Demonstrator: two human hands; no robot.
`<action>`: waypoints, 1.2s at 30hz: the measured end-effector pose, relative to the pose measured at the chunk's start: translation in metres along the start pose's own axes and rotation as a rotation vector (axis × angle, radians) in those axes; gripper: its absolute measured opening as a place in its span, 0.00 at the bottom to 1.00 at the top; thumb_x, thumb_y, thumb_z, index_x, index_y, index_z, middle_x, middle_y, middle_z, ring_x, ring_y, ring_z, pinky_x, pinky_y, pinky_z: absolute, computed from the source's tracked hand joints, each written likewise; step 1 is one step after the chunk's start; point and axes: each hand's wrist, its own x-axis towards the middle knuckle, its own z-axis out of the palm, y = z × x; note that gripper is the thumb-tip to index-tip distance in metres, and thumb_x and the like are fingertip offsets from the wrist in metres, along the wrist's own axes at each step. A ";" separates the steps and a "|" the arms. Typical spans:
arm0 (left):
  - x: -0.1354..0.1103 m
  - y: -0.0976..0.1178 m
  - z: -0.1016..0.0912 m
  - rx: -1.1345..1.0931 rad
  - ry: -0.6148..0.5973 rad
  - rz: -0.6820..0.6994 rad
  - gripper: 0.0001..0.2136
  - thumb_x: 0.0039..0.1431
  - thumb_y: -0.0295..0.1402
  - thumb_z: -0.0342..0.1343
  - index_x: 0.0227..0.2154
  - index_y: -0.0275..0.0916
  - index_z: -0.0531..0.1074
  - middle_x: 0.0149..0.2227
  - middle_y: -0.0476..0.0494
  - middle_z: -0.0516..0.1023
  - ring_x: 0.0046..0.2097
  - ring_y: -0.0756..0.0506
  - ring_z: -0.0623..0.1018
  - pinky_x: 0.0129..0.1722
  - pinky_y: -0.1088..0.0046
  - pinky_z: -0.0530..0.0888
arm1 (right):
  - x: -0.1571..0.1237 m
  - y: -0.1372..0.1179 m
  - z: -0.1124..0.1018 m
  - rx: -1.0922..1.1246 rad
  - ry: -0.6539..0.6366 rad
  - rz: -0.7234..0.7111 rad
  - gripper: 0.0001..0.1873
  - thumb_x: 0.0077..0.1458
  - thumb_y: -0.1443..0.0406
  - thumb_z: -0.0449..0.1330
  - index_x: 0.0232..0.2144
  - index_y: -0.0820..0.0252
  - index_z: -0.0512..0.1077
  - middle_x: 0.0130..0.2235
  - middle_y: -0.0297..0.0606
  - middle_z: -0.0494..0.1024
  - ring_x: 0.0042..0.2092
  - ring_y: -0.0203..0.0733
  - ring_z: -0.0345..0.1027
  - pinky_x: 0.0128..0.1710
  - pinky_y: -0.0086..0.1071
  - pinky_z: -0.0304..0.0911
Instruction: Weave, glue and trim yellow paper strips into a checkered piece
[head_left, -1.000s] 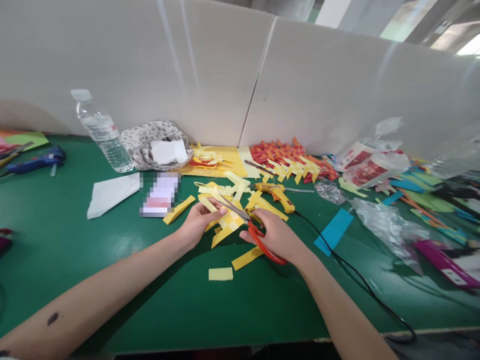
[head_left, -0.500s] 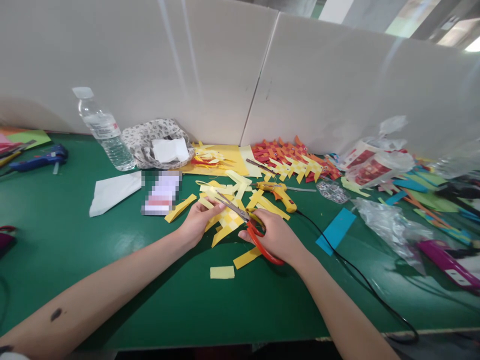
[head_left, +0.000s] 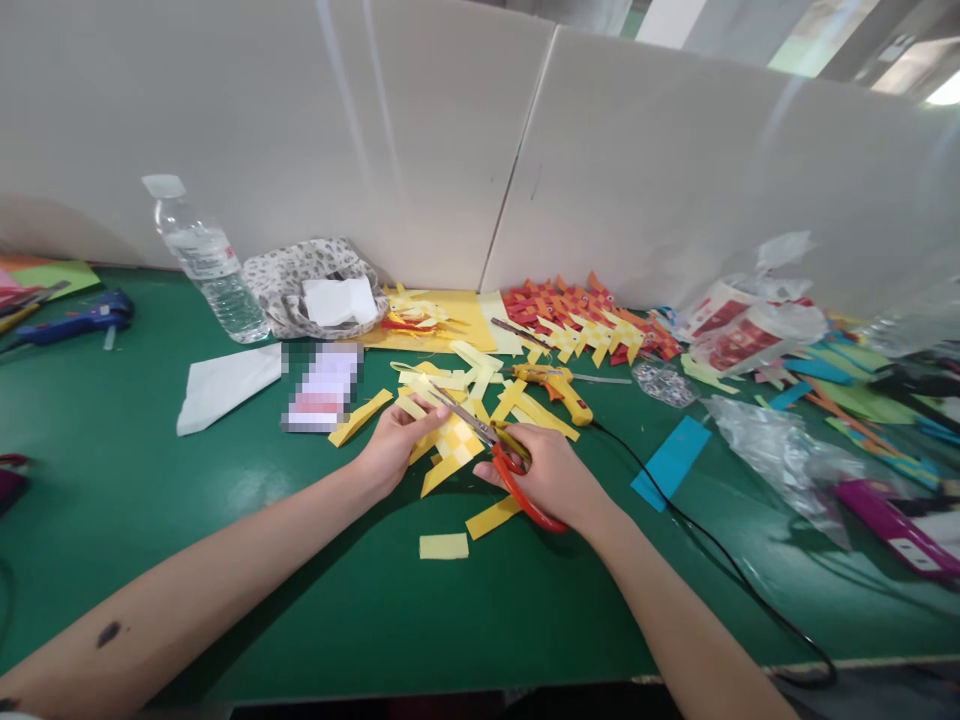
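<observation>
My right hand (head_left: pixel 551 468) grips a pair of scissors (head_left: pixel 519 488) with red handles. Their blades point up and left, over a piece of woven yellow paper (head_left: pixel 459 447) with a checkered pattern. My left hand (head_left: pixel 401 440) is closed on the upper left part of that paper, its thumb close to the blade tips. Whether the blades have paper between them I cannot tell. Around both hands lie loose yellow paper strips (head_left: pixel 361 418), and a short pale yellow piece (head_left: pixel 444 546) rests nearer to me on the green table (head_left: pixel 337 610).
Just beyond my right hand lies a yellow glue gun (head_left: pixel 555 388), its black cord trailing right. Red and orange woven paper pieces (head_left: pixel 562 305) sit by the partition. A water bottle (head_left: pixel 214 265), a patterned cloth bag (head_left: pixel 270 280) and a pixelated phone-like rectangle (head_left: pixel 324 388) stand left.
The scissor handles are slightly closer together, and the blades look a little more closed. My left hand stays at nearly the same spot on the woven paper.
</observation>
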 end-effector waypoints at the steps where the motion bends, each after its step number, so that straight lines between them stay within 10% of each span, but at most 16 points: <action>1: 0.000 0.000 0.000 -0.002 0.002 0.000 0.11 0.43 0.35 0.67 0.29 0.37 0.74 0.34 0.46 0.80 0.40 0.46 0.78 0.43 0.70 0.72 | 0.000 0.000 0.000 -0.001 -0.004 0.004 0.24 0.46 0.46 0.59 0.19 0.56 0.56 0.21 0.29 0.61 0.22 0.32 0.52 0.22 0.29 0.48; 36: -0.003 0.001 0.001 0.060 -0.063 -0.030 0.10 0.45 0.35 0.66 0.29 0.35 0.76 0.30 0.45 0.79 0.34 0.48 0.78 0.38 0.73 0.73 | 0.000 -0.003 -0.004 -0.028 -0.080 0.034 0.22 0.46 0.48 0.59 0.21 0.57 0.58 0.24 0.30 0.64 0.24 0.33 0.54 0.23 0.27 0.47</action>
